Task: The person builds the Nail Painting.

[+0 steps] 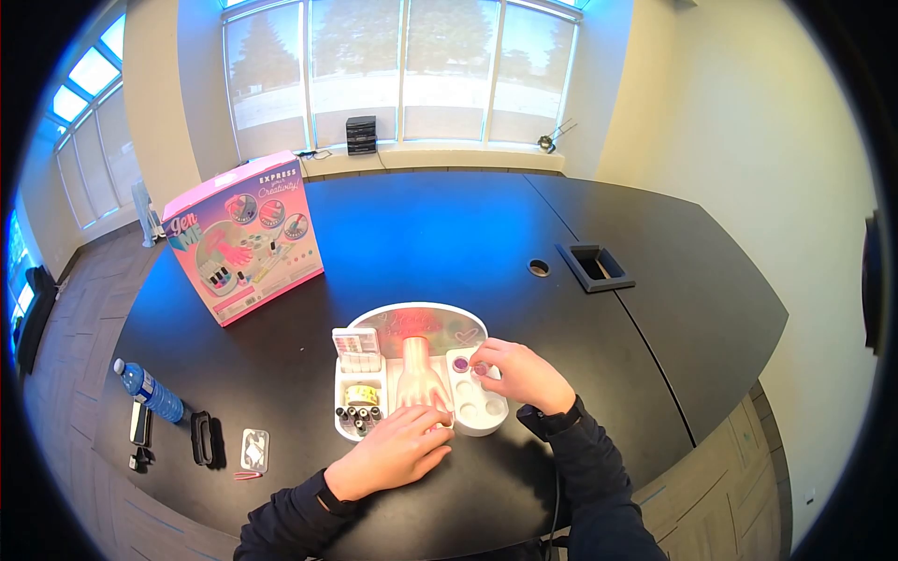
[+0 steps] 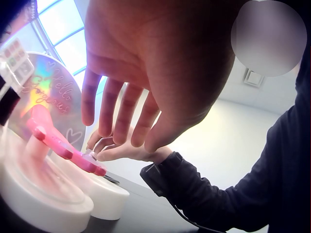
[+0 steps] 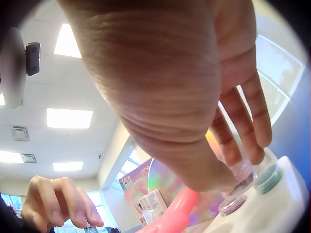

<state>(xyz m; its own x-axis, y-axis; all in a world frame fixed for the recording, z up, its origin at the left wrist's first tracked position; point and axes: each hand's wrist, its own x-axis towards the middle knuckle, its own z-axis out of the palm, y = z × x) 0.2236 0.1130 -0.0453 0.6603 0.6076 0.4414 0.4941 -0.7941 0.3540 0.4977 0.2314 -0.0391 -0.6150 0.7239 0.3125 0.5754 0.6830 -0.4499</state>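
Note:
My right hand (image 1: 524,374) pinches a small clear glitter pot (image 3: 244,180) between thumb and fingers, right over the white tray (image 1: 468,430) on the set's right side. A purple glitter pot (image 1: 460,364) and a teal glitter pot (image 3: 268,178) sit in wells of that tray. At the set's centre lies a pink model hand (image 1: 418,381), palm side hidden. My left hand (image 1: 398,453) hovers at the model hand's fingertips, its own fingers loosely extended with nothing between them. Several small nail polish bottles (image 1: 358,418) stand in the left tray, next to the left hand.
A shiny backboard (image 2: 51,94) rises behind the model hand. The pink product box (image 1: 248,248) stands at the back left. Left of the set are a water bottle (image 1: 150,393), a black band-like object (image 1: 201,439) and a small clear packet (image 1: 254,451).

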